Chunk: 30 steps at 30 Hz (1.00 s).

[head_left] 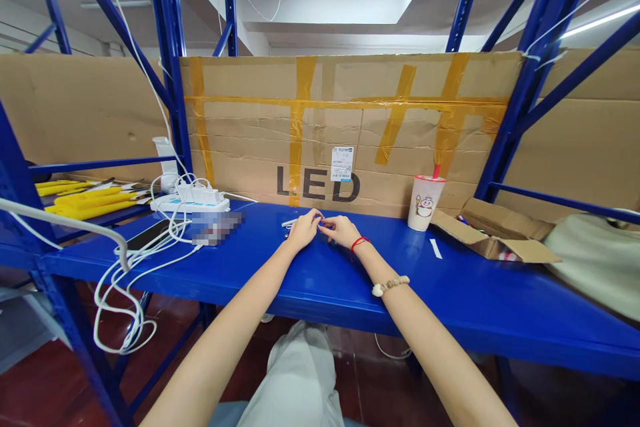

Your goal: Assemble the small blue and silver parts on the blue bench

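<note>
My left hand (303, 229) and my right hand (341, 231) meet over the middle of the blue shelf top (320, 273). The fingers of both are closed in a pinch, fingertips close together. Whatever sits between them is too small and too hidden to name. Just left of my left hand lies a slim whitish item (289, 223), partly covered by the hand. A red string bracelet (358, 245) and a beaded bracelet (391, 285) are on my right arm.
To the right stand a paper cup (425, 203) with a red straw, a paper strip (436, 249) and an open cardboard box (493, 230). Left are a power strip (193, 197), tangled white cables (120, 320), a phone (149, 235) and yellow-handled tools (95, 203). Cardboard (240, 140) backs the shelf.
</note>
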Tool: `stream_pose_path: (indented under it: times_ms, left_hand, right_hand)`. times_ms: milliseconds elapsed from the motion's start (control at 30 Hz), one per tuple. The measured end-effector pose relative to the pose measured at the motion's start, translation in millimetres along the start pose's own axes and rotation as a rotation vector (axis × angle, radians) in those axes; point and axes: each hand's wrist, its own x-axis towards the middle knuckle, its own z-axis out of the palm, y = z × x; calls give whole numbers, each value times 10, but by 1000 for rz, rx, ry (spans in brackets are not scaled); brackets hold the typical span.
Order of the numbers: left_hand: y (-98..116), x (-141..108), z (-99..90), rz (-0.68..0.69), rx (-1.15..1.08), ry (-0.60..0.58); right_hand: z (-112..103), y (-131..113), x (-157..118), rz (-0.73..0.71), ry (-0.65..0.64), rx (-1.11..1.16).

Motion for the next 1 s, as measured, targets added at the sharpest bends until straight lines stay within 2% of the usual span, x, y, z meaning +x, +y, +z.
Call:
stream_pose_path:
  times_ms: [333, 533, 800, 1000]
  left_hand:
    - [8, -3, -9, 9, -46, -35]
    - [-15, 26, 0, 25, -97, 11]
    - [6, 28, 20, 55, -118, 41]
    - [2, 67, 84, -12, -286, 88]
  right_hand:
    - [11, 5, -6, -55, -36, -42]
    - [6, 53, 34, -169, 63, -113]
    - [-30, -44, 34, -137, 160, -253]
    - [-41, -14, 45, -109, 239, -184]
